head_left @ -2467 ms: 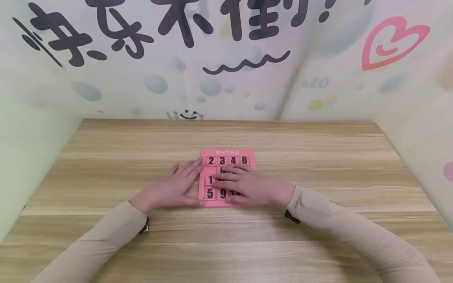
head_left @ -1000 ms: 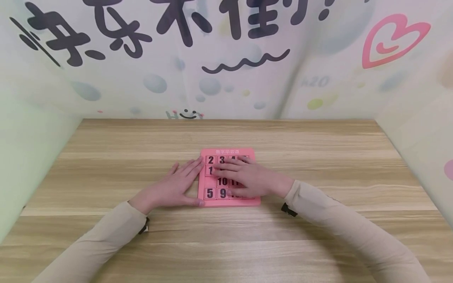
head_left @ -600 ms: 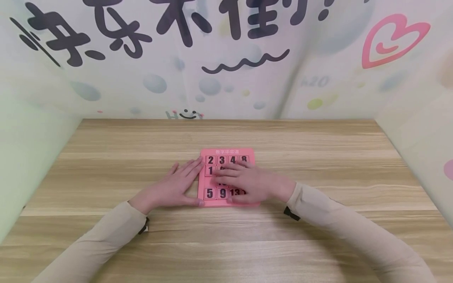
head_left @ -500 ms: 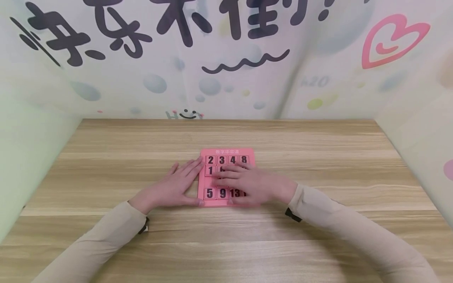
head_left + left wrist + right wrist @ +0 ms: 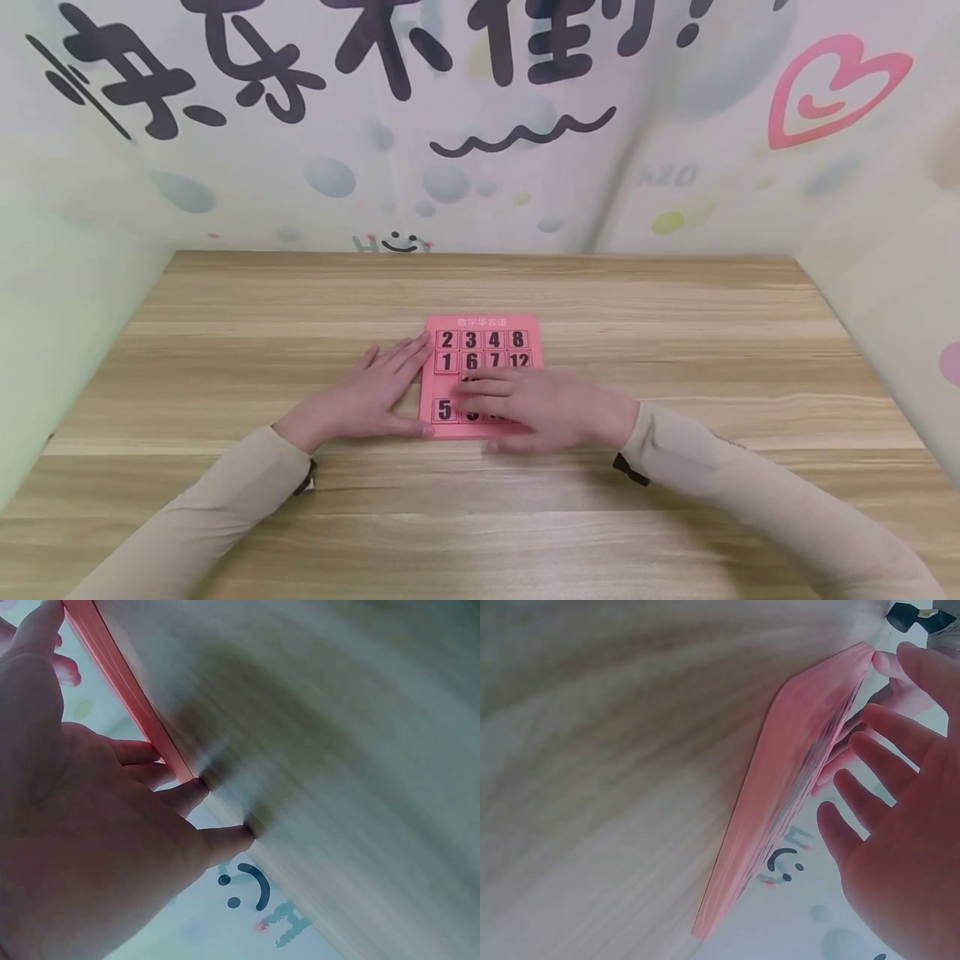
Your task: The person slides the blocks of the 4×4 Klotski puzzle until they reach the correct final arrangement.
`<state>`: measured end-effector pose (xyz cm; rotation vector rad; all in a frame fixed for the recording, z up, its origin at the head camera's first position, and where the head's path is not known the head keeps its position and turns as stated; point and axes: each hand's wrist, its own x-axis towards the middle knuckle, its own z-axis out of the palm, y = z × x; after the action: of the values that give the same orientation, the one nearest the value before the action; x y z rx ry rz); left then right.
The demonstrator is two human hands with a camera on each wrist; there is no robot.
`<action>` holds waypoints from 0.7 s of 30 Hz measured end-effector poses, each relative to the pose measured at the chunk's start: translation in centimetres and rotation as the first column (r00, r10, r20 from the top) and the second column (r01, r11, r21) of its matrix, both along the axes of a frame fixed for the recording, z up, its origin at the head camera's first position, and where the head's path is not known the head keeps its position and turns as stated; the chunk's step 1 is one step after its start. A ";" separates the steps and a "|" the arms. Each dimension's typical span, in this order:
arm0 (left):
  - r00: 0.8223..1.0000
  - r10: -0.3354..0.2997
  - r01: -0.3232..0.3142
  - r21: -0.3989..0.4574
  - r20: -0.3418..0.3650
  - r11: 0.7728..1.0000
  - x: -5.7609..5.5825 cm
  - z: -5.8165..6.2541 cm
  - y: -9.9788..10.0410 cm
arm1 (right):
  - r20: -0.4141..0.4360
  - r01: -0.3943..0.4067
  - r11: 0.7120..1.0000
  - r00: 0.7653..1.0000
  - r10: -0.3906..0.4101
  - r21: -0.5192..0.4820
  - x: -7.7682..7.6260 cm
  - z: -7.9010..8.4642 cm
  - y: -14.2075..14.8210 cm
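A pink sliding number puzzle (image 5: pixel 483 322) lies flat on the table, its black-numbered tiles set in rows. My left hand (image 5: pixel 367 400) is spread along its left edge, fingertips and thumb against the frame; in the left wrist view, fingers (image 5: pixel 232 841) rest on the tabletop beside the pink edge. Over the lower right of the puzzle is my right hand (image 5: pixel 547 408), slightly blurred, with extended fingers covering much of the two lower rows. The tile 1 (image 5: pixel 446 362) sits in the second row, above a bare slot (image 5: pixel 446 386). In the right wrist view, spaced fingers (image 5: pixel 885 765) show above the puzzle's face.
The wood-grain table (image 5: pixel 480 525) extends around the puzzle on all sides. Behind it rises a white printed wall (image 5: pixel 525 192) with black lettering and a pink heart; pale side walls (image 5: pixel 75 333) flank the table. Dark straps (image 5: pixel 630 469) show at the wrists.
Since the oldest frame, tile 1 has moved up one row, leaving a bare slot below it. My right hand has since drawn back toward the near edge, uncovering 6, 7 and 12. My left hand stays.
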<state>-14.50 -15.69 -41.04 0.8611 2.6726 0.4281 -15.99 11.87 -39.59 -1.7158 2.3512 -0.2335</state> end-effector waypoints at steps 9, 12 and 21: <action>1.000 -0.001 0.001 0.006 -0.001 1.000 0.1 -0.1 -0.1 | -0.059 -0.045 0.999 0.997 0.044 0.000 1.0 -0.2 -0.2; 1.000 -0.001 0.001 0.008 -0.001 1.000 0.1 0.0 -0.1 | -0.064 -0.031 0.999 0.997 0.031 0.011 1.1 -0.3 -0.1; 1.000 -0.004 0.004 0.007 -0.004 1.000 0.1 0.1 -0.1 | -0.063 -0.019 0.999 0.998 0.021 0.032 1.1 -0.6 -0.1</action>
<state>-14.42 -15.79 -40.96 0.8701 2.6740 0.4359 -14.84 11.76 -40.17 -1.7562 2.3682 -0.1401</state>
